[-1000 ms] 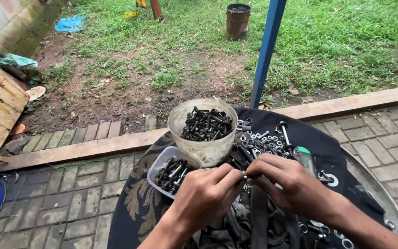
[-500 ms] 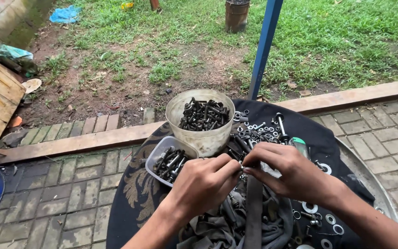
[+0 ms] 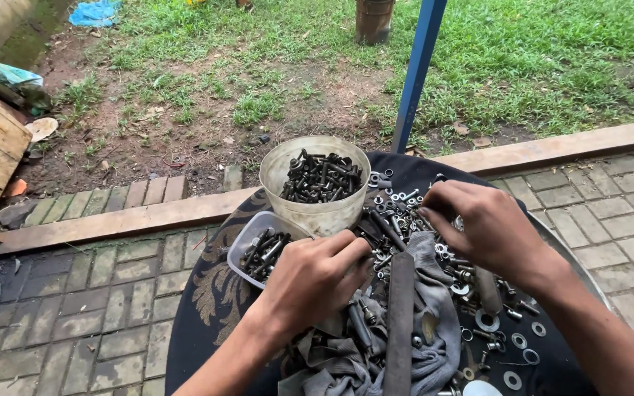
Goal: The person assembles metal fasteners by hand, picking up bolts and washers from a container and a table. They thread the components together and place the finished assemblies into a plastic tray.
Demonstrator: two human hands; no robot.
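Two bare hands work over a heap of loose hardware: the left hand (image 3: 315, 277) is curled shut, fingertips pinched together on something too small to tell, while the right hand (image 3: 478, 229) hovers at its two o'clock with fingers bent and slightly apart, tips down among the bolts and washers (image 3: 405, 209). Sorting looks to be the step in hand, and any drop calls for a short carry. The rectangular tray (image 3: 258, 248) lies at the left hand's ten o'clock, the round tub (image 3: 317, 183) at twelve, a grey rag (image 3: 434, 330) at five.

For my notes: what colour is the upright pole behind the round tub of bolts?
Blue; the pole shows best in the head view.
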